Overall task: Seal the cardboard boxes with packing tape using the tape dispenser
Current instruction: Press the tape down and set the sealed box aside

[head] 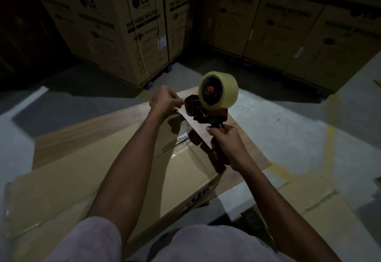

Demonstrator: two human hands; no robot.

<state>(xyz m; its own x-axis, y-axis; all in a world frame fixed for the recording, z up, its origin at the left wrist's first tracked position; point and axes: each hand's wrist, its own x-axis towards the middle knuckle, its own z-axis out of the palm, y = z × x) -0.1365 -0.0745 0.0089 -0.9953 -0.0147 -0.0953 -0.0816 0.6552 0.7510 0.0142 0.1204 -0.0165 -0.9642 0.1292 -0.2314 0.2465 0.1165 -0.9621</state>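
Floor: grey concrete (pixel 288 138), dim.
Boxes: stacked cartons (pixel 115 26) beyond both hands; flat cardboard box (pixel 86 179) beneath them.
Right hand (pixel 224 144): grips tape dispenser (pixel 214 100).
Left hand (pixel 165 100): pinches tape end.

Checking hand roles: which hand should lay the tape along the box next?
Right. The right hand already grips the tape dispenser by its handle above the cardboard box; the left hand only pinches the tape end.

Dim room; grey concrete floor (pixel 288 129); stacked appliance cartons (pixel 115 24) behind.
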